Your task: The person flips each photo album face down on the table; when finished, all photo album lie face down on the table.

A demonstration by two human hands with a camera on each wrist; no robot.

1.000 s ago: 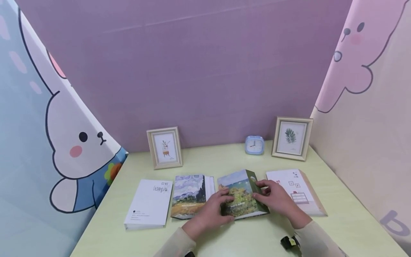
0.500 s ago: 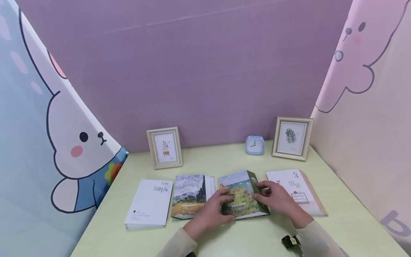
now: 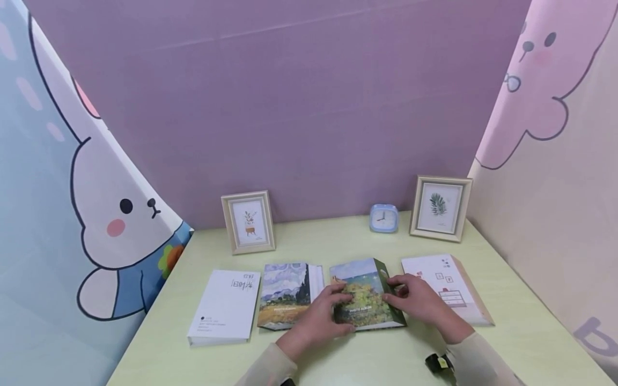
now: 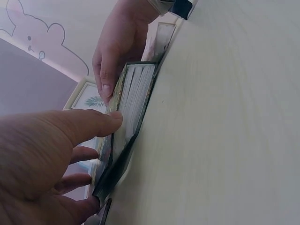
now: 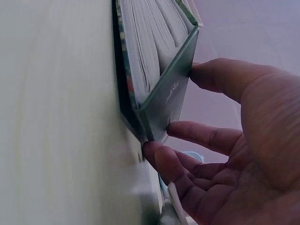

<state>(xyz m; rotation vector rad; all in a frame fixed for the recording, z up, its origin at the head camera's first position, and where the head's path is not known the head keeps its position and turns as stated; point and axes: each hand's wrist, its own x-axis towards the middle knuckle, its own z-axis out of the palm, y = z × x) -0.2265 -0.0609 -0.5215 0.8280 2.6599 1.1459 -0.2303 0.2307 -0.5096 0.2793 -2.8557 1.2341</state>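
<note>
Both hands are on the painted-cover album, which lies on the pale green tabletop third in a row of four. The left hand rests on its left side, thumb at the near page edge and fingers spread over the cover. The right hand grips the green spine on the right, thumb on top, fingers curled against it. A blue-sky album lies just beside on the left, then a white album; another white album sits under the right hand's far side.
</note>
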